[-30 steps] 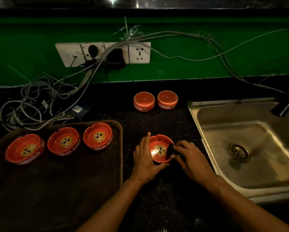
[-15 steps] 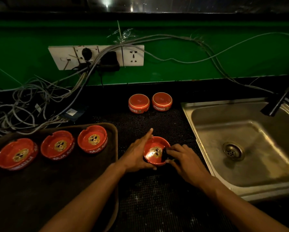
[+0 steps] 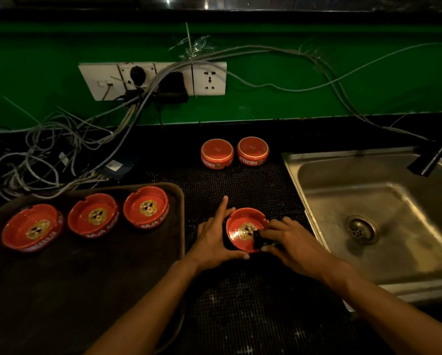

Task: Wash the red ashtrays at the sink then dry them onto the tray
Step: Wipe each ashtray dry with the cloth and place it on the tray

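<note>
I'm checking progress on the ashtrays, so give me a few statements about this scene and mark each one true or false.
1. Three ashtrays sit right way up on the tray. True; the nearest to the mat is the right-hand one.
2. The two ashtrays at the back lie upside down. True.
3. The ashtray being wiped is inside the sink. False; it rests on the dark mat left of the sink.
4. The right hand is empty. False; it presses a small dark cloth into the ashtray.
5. The left hand steadies the ashtray's left side. True.
</note>
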